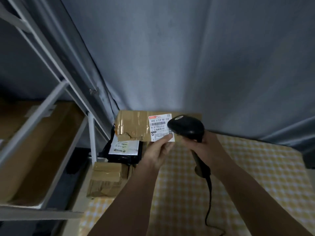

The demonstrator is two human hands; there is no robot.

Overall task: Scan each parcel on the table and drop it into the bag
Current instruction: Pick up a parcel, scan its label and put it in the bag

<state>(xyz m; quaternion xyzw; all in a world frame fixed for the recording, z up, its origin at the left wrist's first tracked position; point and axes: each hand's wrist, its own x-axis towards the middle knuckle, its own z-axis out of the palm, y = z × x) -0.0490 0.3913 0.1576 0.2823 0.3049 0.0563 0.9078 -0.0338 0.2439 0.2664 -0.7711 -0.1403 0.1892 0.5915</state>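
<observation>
Parcel [136, 124] pinched by left hand [157, 153] fingers [167, 138]; scanner [186, 127] over label.

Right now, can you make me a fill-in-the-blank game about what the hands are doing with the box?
1. The left hand holds a brown parcel by its ____ label.
2. The right hand grips a black ____ aimed at the label.
3. The tablecloth has a yellow and white ____ pattern.
4. A ____ hangs from the handle down toward the person.

Missing words: white; scanner; checked; cable
</observation>
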